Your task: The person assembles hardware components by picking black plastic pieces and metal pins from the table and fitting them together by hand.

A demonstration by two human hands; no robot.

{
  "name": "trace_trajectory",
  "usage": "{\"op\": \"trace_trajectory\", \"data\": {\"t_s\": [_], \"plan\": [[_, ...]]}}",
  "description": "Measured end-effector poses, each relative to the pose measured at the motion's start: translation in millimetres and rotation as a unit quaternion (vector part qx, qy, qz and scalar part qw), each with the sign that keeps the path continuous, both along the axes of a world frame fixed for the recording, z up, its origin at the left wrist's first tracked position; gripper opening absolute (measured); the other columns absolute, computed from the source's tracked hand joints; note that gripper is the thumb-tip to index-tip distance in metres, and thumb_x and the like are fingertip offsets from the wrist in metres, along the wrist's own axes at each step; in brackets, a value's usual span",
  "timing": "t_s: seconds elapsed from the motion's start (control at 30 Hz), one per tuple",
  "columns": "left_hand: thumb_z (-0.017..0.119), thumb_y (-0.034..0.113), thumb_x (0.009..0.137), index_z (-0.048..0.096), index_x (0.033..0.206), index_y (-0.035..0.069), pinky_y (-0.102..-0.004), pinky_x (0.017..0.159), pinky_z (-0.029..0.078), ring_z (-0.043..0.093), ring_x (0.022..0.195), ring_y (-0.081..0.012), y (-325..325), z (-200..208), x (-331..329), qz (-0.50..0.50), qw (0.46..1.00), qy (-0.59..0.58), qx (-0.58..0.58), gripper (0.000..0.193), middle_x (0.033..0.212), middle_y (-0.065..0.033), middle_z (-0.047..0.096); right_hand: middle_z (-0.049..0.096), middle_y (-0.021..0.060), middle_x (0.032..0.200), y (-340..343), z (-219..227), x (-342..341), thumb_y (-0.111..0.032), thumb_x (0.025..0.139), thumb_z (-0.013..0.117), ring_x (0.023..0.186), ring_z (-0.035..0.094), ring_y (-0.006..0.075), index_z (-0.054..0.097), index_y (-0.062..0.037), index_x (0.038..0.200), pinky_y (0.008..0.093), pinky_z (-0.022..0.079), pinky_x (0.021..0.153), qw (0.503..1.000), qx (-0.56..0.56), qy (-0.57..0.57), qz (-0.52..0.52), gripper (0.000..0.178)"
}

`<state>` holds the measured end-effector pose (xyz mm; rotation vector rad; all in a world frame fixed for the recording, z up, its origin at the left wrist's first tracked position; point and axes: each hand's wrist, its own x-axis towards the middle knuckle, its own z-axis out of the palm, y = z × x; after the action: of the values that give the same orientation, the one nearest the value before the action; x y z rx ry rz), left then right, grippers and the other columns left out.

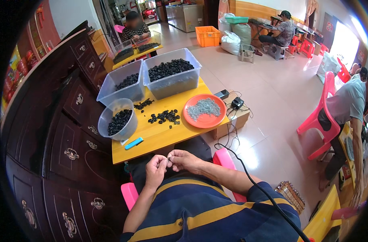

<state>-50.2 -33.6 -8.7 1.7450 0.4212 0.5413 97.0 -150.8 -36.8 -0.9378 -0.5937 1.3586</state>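
Observation:
My left hand [155,169] and my right hand [186,161] meet above my lap, just off the near edge of the yellow table [159,139]. Their fingertips pinch a small dark part [169,159], mostly hidden by the fingers. Beyond them lies a loose pile of small black ring-like parts [164,116], with a smaller heap of black parts [143,104] behind it. To the right, an orange-red plate [221,119] holds many tiny grey-clear pieces [204,108]. A blue-handled tool [134,143] rests near the table's front left edge.
A round clear tub [131,131] and two clear bins [107,94] [172,89] hold black parts. Dark drawers [71,133] flank the left. A box [236,120] with a black device [237,103] and a cable [248,173] is right. Other people sit farther off.

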Motion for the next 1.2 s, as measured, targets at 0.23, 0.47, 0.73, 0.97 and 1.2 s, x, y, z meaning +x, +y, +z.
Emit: {"op": "trace_trajectory", "data": {"t_s": [0.23, 0.47, 0.73, 0.97, 1.2], "plan": [[0.06, 0.009, 0.097, 0.063, 0.093, 0.002, -0.0208, 0.059, 0.047, 0.056, 0.063, -0.0045, 2.7, -4.9, -0.6, 0.001, 0.999, 0.016, 0.036, 0.008, 0.077, -0.0009, 0.067, 0.067, 0.0009, 0.092, -0.7, 1.5, -0.6, -0.019, 0.101, 0.055, 0.071, 0.061, 0.007, 0.055, -0.0095, 0.107, 0.0201, 0.049, 0.064, 0.999, 0.011, -0.048, -0.012, 0.011], [0.059, 0.01, 0.097, 0.062, 0.093, 0.002, -0.0218, 0.059, 0.046, 0.055, 0.064, -0.0048, 0.6, -5.3, 1.4, 0.005, 0.995, 0.006, 0.102, 0.009, 0.075, 0.0003, 0.063, 0.067, 0.0018, 0.091, -1.0, -1.7, -3.4, -0.019, 0.102, 0.055, 0.073, 0.061, 0.0069, 0.054, -0.0082, 0.105, 0.0205, 0.049, 0.066, 0.994, 0.017, -0.101, -0.03, 0.012], [0.061, 0.004, 0.093, 0.061, 0.089, 0.0, -0.0268, 0.059, 0.049, 0.061, 0.062, -0.0112, 7.3, -5.8, 2.2, 0.04, 0.984, -0.007, 0.171, 0.006, 0.074, -0.0072, 0.063, 0.061, -0.0023, 0.091, 1.1, -11.8, -3.5, -0.022, 0.102, 0.059, 0.077, 0.059, 0.0057, 0.056, -0.0099, 0.103, 0.0203, 0.048, 0.07, 0.99, 0.021, -0.136, 0.003, 0.012], [0.06, 0.011, 0.098, 0.061, 0.093, 0.002, -0.0207, 0.058, 0.044, 0.052, 0.062, -0.004, 7.5, -9.6, 0.9, 0.017, 0.998, 0.004, 0.056, 0.011, 0.075, 0.0021, 0.057, 0.058, -0.0046, 0.09, 1.6, -4.1, -1.7, -0.021, 0.101, 0.061, 0.074, 0.054, 0.005, 0.057, -0.0107, 0.106, 0.0206, 0.046, 0.069, 0.997, 0.018, -0.07, -0.002, 0.012], [0.06, 0.01, 0.097, 0.062, 0.091, 0.002, -0.0221, 0.056, 0.042, 0.052, 0.061, -0.0042, 4.2, -5.0, 3.1, 0.017, 0.999, -0.015, 0.032, 0.01, 0.07, 0.002, 0.057, 0.065, -0.003, 0.093, 2.7, -7.0, -0.1, -0.017, 0.098, 0.064, 0.076, 0.058, 0.0049, 0.062, -0.0091, 0.114, 0.0209, 0.049, 0.071, 0.999, 0.012, -0.044, -0.019, 0.018]]}}
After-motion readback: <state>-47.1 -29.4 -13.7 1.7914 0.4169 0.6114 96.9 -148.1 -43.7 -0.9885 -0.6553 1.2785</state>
